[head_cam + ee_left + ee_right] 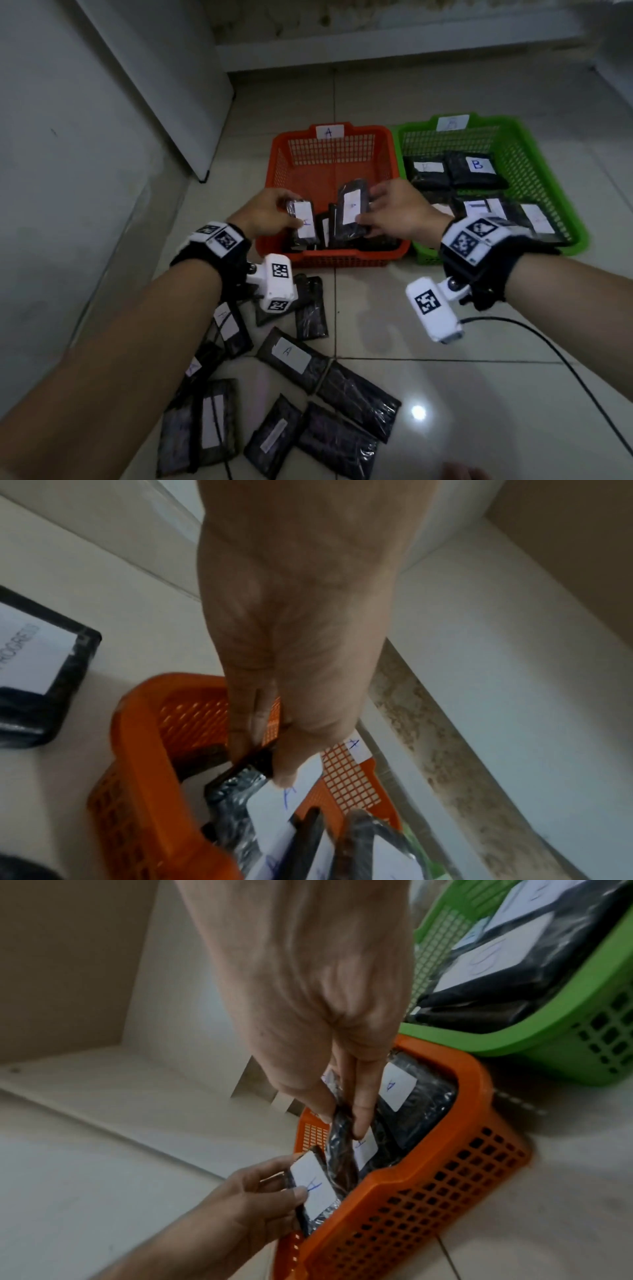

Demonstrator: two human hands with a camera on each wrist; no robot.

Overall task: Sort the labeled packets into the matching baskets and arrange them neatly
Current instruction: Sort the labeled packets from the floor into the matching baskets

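An orange basket (390, 145) tagged A stands on the floor beside a green basket (527, 144) tagged B. My left hand (270, 214) pinches a black packet (303, 222) with a white A label upright at the orange basket's near left. My right hand (397, 209) pinches another A packet (351, 214) upright in the same basket. In the right wrist view, thumb and fingers (363, 1107) clamp that packet's top edge (342, 1139). The left wrist view shows my left hand's fingers (284, 772) on its packet (240, 780). More packets stand or lie in the orange basket.
Several black packets (291, 359) lie scattered on the tiled floor in front of the baskets, some label up, some face down. The green basket holds several B packets (474, 169). A white wall (68, 171) runs along the left. A black cable (555, 353) crosses the floor at right.
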